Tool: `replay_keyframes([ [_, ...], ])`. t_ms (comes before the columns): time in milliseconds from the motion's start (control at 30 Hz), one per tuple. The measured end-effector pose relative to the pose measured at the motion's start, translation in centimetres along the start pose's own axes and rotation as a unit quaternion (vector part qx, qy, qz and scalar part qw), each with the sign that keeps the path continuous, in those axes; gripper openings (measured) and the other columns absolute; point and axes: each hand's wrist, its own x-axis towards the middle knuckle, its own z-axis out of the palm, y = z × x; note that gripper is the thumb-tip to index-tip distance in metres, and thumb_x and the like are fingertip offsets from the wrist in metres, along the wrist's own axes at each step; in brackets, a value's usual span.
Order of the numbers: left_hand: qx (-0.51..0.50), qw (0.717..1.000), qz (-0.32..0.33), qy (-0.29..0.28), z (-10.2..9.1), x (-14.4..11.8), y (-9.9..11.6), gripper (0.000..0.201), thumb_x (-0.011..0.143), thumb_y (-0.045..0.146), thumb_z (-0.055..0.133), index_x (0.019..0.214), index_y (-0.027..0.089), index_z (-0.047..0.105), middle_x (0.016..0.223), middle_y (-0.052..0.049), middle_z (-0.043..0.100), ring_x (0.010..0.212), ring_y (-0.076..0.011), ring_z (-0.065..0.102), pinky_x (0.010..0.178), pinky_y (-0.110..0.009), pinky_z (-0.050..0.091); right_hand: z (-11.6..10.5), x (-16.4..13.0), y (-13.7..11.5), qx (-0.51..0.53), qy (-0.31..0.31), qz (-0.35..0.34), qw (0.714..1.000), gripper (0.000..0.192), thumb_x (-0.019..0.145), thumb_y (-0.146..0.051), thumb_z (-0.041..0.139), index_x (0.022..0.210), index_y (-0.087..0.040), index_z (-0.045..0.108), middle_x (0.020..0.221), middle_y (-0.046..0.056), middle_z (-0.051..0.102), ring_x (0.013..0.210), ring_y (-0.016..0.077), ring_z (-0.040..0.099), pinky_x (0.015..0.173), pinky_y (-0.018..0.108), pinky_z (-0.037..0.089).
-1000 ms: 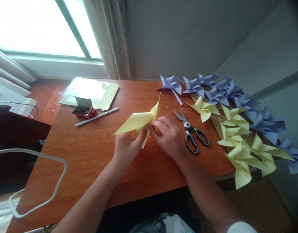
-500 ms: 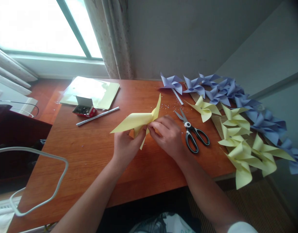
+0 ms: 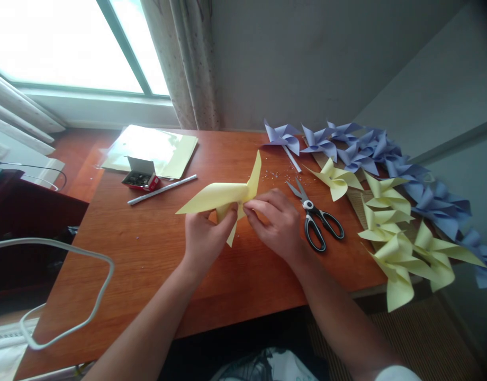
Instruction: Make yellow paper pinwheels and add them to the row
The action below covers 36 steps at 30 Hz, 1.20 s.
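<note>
A yellow paper pinwheel (image 3: pixel 223 194) is held above the middle of the wooden table, its blades spreading left and upward. My left hand (image 3: pixel 209 230) grips it from below, thumb pressed near the centre. At the pinwheel's centre, the fingers of my right hand (image 3: pixel 273 219) are pinched together; whatever small thing is between the fingertips is too hidden to name. To the right of that hand lie black-handled scissors (image 3: pixel 313 214), blades apart. A rolled paper stick (image 3: pixel 162 190) rests on the table to the left, beside a small open red box (image 3: pixel 142 180) of dark little pieces.
A stack of yellow paper in a clear sleeve (image 3: pixel 152 151) lies at the back left. Purple pinwheels (image 3: pixel 357 156) and yellow pinwheels (image 3: pixel 394 254) crowd the right side, some past the table edge. Small scraps are scattered behind the scissors. A white cable (image 3: pixel 104 286) loops at the left.
The right fingertips have drawn slightly away from the pinwheel's centre, showing more of it. The pinwheel has tilted a little; the left hand keeps its hold.
</note>
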Motion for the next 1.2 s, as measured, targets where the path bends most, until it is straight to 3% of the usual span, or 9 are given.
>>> replay_keyframes([
  [100,-0.062,0.996,-0.033,0.056,-0.4,0.6,-0.3,0.019,0.079,0.029,0.078,0.093,0.017,0.079,0.096,-0.005,0.080,0.095,-0.0241,0.073,0.089,-0.032,0.056,-0.5,0.3,0.2,0.052,0.036,0.099,0.993,0.007,0.093,-0.020,0.064,0.090,-0.023,0.070,0.087,0.004,0.069,0.079,0.0174,0.063,0.070,0.031,0.053],
  [233,-0.152,0.965,-0.009,0.213,-1.9,2.4,-0.3,0.024,0.073,0.026,0.082,0.095,0.015,0.078,0.092,-0.004,0.079,0.089,-0.0202,0.074,0.079,-0.027,0.059,-0.1,0.4,1.7,0.071,0.030,0.213,0.974,0.012,0.094,-0.024,0.059,0.096,-0.021,0.071,0.094,0.005,0.071,0.084,0.0173,0.065,0.069,0.028,0.053],
  [400,-0.213,0.916,0.066,0.333,-3.9,4.4,-0.2,0.025,0.075,0.017,0.078,0.100,0.014,0.075,0.102,-0.002,0.079,0.103,-0.0199,0.073,0.090,-0.031,0.058,3.1,1.6,2.6,0.069,-0.173,0.210,0.960,0.025,0.092,-0.021,0.059,0.115,-0.019,0.069,0.097,0.005,0.072,0.084,0.0164,0.066,0.073,0.026,0.053],
  [533,-0.167,0.899,0.093,0.394,-4.1,4.8,-0.4,0.023,0.077,0.016,0.075,0.099,0.006,0.073,0.102,-0.008,0.079,0.096,-0.0208,0.073,0.088,-0.033,0.060,6.7,4.0,1.4,-0.071,-0.294,0.165,0.939,0.044,0.095,-0.023,0.053,0.139,-0.019,0.057,0.105,0.008,0.074,0.091,0.0204,0.067,0.082,0.030,0.051],
  [633,-0.106,0.902,0.107,0.404,-3.9,4.5,-0.6,0.027,0.081,0.018,0.073,0.104,0.004,0.073,0.107,-0.011,0.078,0.096,-0.0211,0.073,0.088,-0.033,0.059,9.2,5.9,0.3,-0.139,-0.339,0.118,0.923,0.045,0.099,-0.027,0.047,0.143,-0.025,0.051,0.111,0.009,0.075,0.094,0.0244,0.070,0.078,0.033,0.051],
  [833,0.019,0.921,0.133,0.365,-3.8,3.3,-1.3,0.030,0.082,0.027,0.077,0.106,0.010,0.076,0.110,-0.009,0.078,0.107,-0.0263,0.072,0.102,-0.040,0.055,11.4,7.8,-0.8,-0.169,-0.377,0.104,0.905,0.034,0.102,-0.041,0.043,0.119,-0.021,0.066,0.108,0.012,0.076,0.095,0.0280,0.073,0.079,0.035,0.053],
  [967,0.023,0.937,0.122,0.327,-3.5,3.0,-1.7,0.029,0.083,0.032,0.077,0.106,0.014,0.076,0.108,-0.006,0.078,0.107,-0.0259,0.072,0.102,-0.040,0.055,9.9,7.3,-0.3,-0.177,-0.363,0.133,0.905,0.031,0.100,-0.041,0.046,0.109,-0.020,0.068,0.107,0.014,0.076,0.095,0.0302,0.073,0.078,0.037,0.053],
  [1067,0.009,0.942,0.108,0.317,-3.2,3.0,-1.7,0.032,0.083,0.034,0.077,0.107,0.013,0.076,0.109,-0.006,0.078,0.105,-0.0259,0.072,0.100,-0.039,0.056,7.8,6.5,0.6,-0.178,-0.354,0.157,0.905,0.016,0.094,-0.026,0.055,0.101,-0.018,0.067,0.103,0.015,0.075,0.092,0.0306,0.073,0.077,0.038,0.053],
  [1200,0.009,0.949,0.086,0.302,-3.0,2.9,-1.6,0.032,0.082,0.036,0.077,0.104,0.013,0.077,0.104,-0.009,0.079,0.099,-0.0269,0.074,0.093,-0.039,0.058,5.0,5.3,1.7,-0.135,-0.324,0.172,0.920,0.018,0.091,-0.017,0.055,0.108,-0.018,0.062,0.100,0.010,0.075,0.087,0.0225,0.071,0.076,0.032,0.052],
])
